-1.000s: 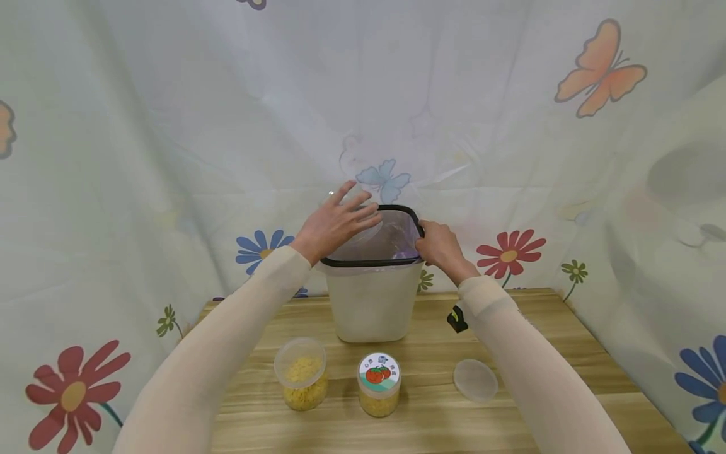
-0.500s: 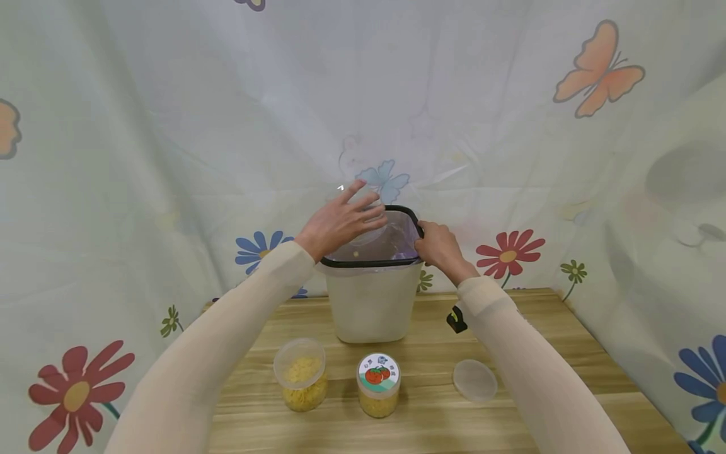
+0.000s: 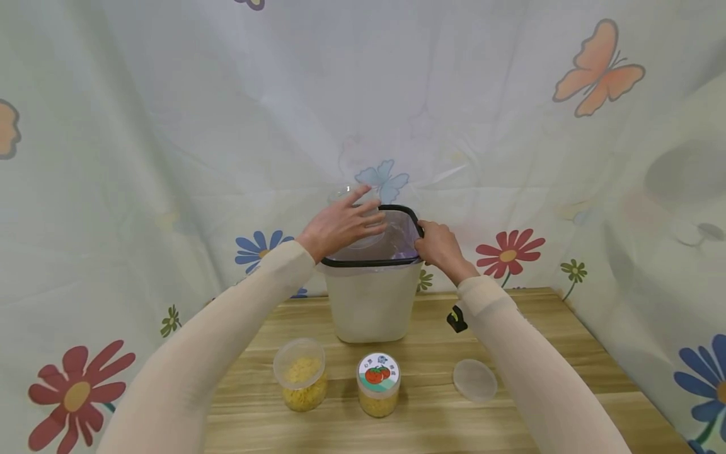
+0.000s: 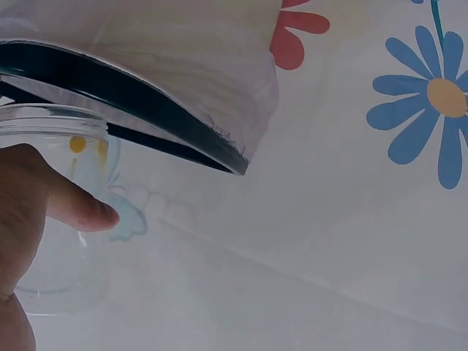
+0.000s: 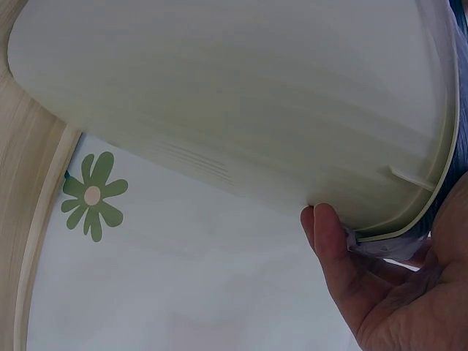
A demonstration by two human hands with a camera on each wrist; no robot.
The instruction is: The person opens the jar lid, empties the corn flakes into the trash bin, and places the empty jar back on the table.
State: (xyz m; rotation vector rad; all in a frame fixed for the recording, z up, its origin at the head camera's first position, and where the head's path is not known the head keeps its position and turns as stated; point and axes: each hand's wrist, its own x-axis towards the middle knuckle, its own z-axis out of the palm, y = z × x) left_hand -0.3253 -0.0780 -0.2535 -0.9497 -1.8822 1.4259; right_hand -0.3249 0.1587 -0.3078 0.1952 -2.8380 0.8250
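My left hand (image 3: 343,221) grips a clear empty-looking jar (image 4: 69,274), its mouth tipped toward the white trash bin (image 3: 371,306). In the left wrist view the jar's threaded neck is at the bin's black rim (image 4: 110,84), and an orange-yellow spot and streak show near the neck. Most of the jar is hidden behind my hand in the head view. With fingers curled over the edge, my right hand (image 3: 441,246) holds the bin's right rim. A thin translucent bag (image 5: 409,248) lines the bin and folds out over its edge.
On the wooden table (image 3: 431,422) stand an open clear tub (image 3: 305,396) of yellow shreds and a yellow-filled jar (image 3: 379,400) with a tomato-print lid. A round translucent lid (image 3: 475,380) lies at right, near a small black object (image 3: 456,320). A printed curtain (image 3: 272,126) hangs behind.
My left hand has shifted slightly right over the bin with the jar. A small yellow bit, visible below the hand half a second ago, no longer shows. My right hand stays on the rim.
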